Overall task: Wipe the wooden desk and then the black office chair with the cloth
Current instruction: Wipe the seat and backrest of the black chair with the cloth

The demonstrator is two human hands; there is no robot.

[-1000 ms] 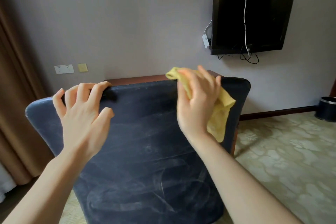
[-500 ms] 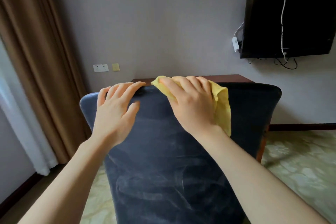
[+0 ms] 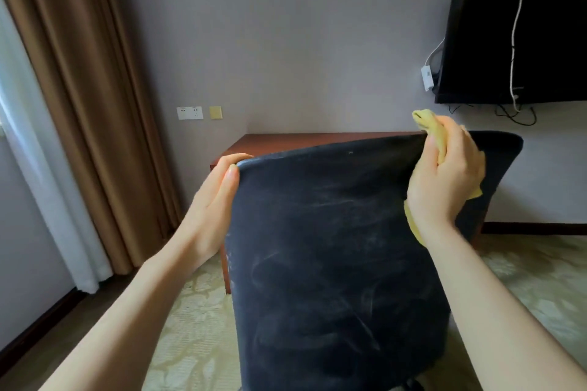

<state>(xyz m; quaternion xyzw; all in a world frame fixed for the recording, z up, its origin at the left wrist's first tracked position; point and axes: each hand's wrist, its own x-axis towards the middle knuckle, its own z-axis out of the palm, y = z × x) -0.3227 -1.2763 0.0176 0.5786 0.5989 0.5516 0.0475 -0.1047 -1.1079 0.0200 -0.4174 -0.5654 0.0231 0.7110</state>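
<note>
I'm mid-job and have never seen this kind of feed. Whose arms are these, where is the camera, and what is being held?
There is no machine here. These are a person's two bare arms, filmed by one wide-angle camera worn on their head, looking forward and down. The big dark shape in front is the back of the black office chair. The left hand grips its upper left corner, fingers over the top edge. The right hand holds a yellow cloth bunched against the top edge near the right corner. Behind the chair you see the top of the wooden desk. A dark screen hangs on the wall at right, and a brown curtain hangs at left.
</note>
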